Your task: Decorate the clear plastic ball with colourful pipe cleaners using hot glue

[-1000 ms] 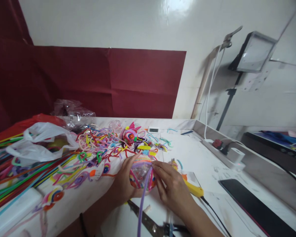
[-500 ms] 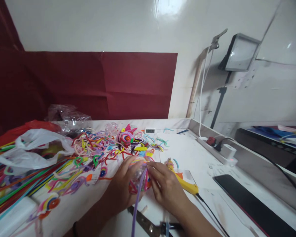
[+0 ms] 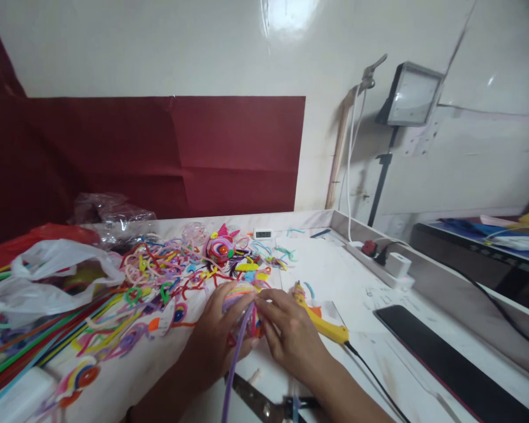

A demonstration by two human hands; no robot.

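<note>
Head view, work at a white table point(image 3: 357, 294). The left hand point(image 3: 218, 341) cups a clear ball partly wrapped in coloured pipe cleaners point(image 3: 239, 298) from its left side; its grip is closed around the ball, which sits low over the table near the front edge, between the two hands. The right hand point(image 3: 291, 341) meets the ball from the right, and its fingertips point(image 3: 259, 301) pinch the upper end of a long purple pipe cleaner point(image 3: 233, 373) against the top of the ball. The free length of this pipe cleaner hangs down toward the camera and crosses in front of the left hand.

Just beside the right hand lies a yellow glue gun point(image 3: 324, 327) with a black cord. A pair of metal scissors point(image 3: 264, 402) lies on the table below the hands. Behind the ball spreads a heap of curled pipe-cleaner pieces in many colours point(image 3: 163, 270), with a finished ball with pink ears point(image 3: 218, 247) at its far edge. A small white digital clock point(image 3: 263, 234) stands near the wall. At left lie a white plastic bag point(image 3: 39, 276) and straight pipe-cleaner bundles point(image 3: 26, 346). At right lie a white power strip point(image 3: 379, 265) and a flat black slab point(image 3: 432, 352).
</note>
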